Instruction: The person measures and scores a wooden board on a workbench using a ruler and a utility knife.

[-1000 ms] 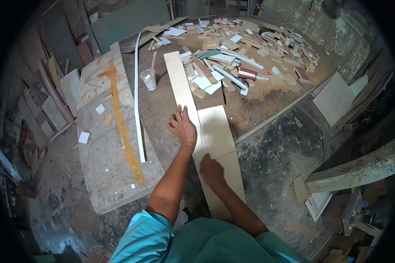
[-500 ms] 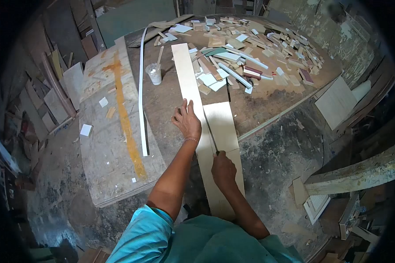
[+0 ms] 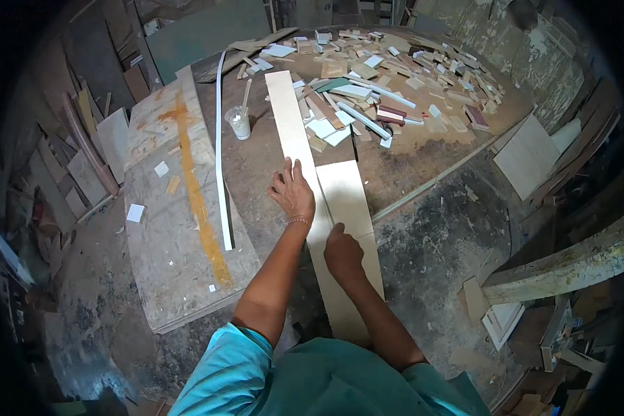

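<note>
My left hand (image 3: 295, 193) lies with fingers bent and apart on a long pale wooden strip (image 3: 288, 111), pressing near its middle. Beside the strip's right edge is a wider pale board (image 3: 347, 197) with a thin line across it. My right hand (image 3: 344, 253) is closed around the handle of a tool with a long, thin, dark blade (image 3: 326, 202). That blade points away from me along the strip's right edge, over the board; the fist hides the handle.
Wood offcuts (image 3: 402, 73) are piled across the far table. A plastic cup (image 3: 239, 125) with a stick stands left of the strip. Farther left, a narrow white-edged strip (image 3: 221, 152) lies beside a stained panel (image 3: 166, 243). A curved wooden piece (image 3: 561, 267) juts in at right.
My right hand has moved slightly forward and left with the tool, and less of the blade shows. My left hand stays on the strip. The whole view has shifted a little.
</note>
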### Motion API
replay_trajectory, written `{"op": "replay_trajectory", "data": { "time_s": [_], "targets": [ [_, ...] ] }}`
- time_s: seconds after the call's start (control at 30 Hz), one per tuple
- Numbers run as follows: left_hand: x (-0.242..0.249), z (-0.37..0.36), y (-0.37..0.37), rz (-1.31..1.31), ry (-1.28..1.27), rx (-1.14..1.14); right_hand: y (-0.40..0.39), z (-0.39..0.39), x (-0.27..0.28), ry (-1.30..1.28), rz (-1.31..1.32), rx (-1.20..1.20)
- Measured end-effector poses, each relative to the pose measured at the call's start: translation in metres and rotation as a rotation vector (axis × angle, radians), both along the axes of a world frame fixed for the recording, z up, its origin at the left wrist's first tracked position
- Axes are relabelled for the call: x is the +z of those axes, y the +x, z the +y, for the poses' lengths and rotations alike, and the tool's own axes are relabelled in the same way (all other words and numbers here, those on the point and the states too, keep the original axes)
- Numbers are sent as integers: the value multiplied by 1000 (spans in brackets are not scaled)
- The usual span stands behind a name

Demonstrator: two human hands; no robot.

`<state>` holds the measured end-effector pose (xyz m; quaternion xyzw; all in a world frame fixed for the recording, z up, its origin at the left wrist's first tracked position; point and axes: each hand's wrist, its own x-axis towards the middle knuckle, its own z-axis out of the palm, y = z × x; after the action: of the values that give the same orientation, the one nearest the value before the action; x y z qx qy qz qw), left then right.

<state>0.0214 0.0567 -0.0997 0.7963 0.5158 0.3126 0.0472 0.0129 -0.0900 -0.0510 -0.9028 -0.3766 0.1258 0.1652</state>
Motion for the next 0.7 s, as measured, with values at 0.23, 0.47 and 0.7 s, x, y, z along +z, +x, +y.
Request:
{"op": "replay_trajectory", "data": {
  "time_s": [0.23,0.47,0.7],
  "targets": [
    [1,-11,-2,-36,84,-42,36,69,-8,238,-38,35],
    [2,-10,-9,46,-39,-131,34,60,-13,158,29,-7],
    [-2,-11,-6,-29,37,-82,23,23,-11,-24,67,-26]
  ]
}}
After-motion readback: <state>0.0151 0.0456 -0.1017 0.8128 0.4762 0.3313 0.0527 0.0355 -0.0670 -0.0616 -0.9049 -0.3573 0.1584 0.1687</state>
